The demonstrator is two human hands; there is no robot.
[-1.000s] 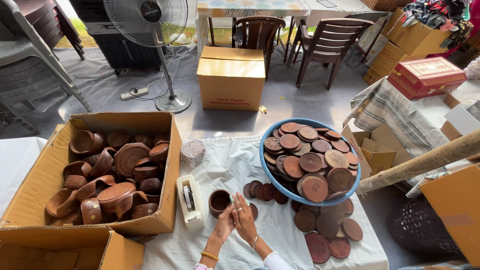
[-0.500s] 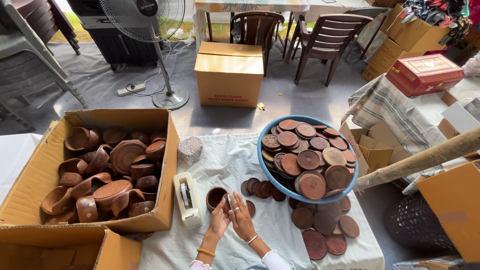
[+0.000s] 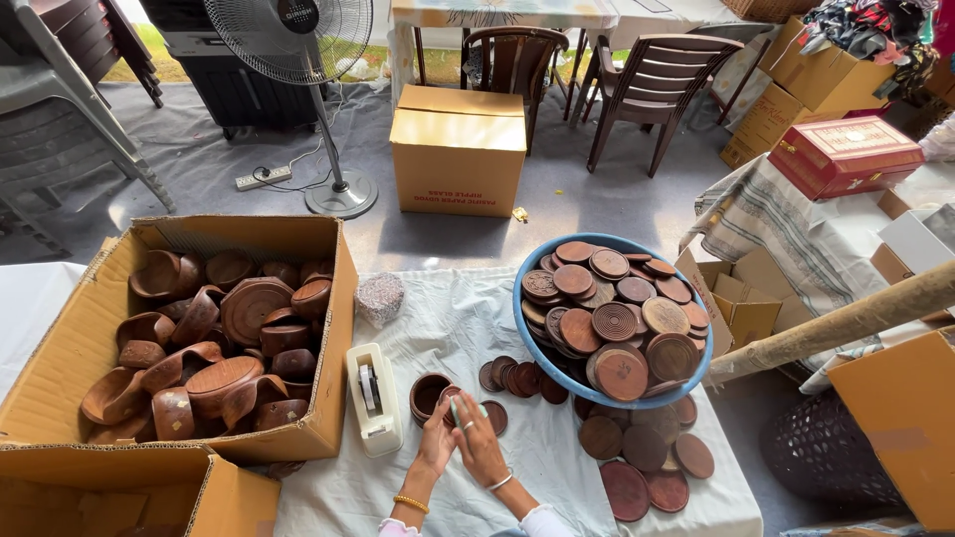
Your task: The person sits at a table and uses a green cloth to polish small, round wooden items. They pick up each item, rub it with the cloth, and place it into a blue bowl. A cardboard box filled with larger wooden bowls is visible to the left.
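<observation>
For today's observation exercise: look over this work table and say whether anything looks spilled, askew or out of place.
The blue bowl is heaped so full of wooden discs that they rise above its rim. More discs lie loose on the white cloth, in a leaning row left of the bowl and scattered below it. Nothing looks broken.

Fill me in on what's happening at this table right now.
A person is working at a cloth-covered table. Both hands meet over a small pale object: the left hand and the right hand hold it together, beside a small round wooden cup. A tape dispenser sits to the left. A blue basin heaped with round wooden coasters stands to the right, with more coasters spread on the cloth. A cardboard box of wooden bowls is on the left.
</observation>
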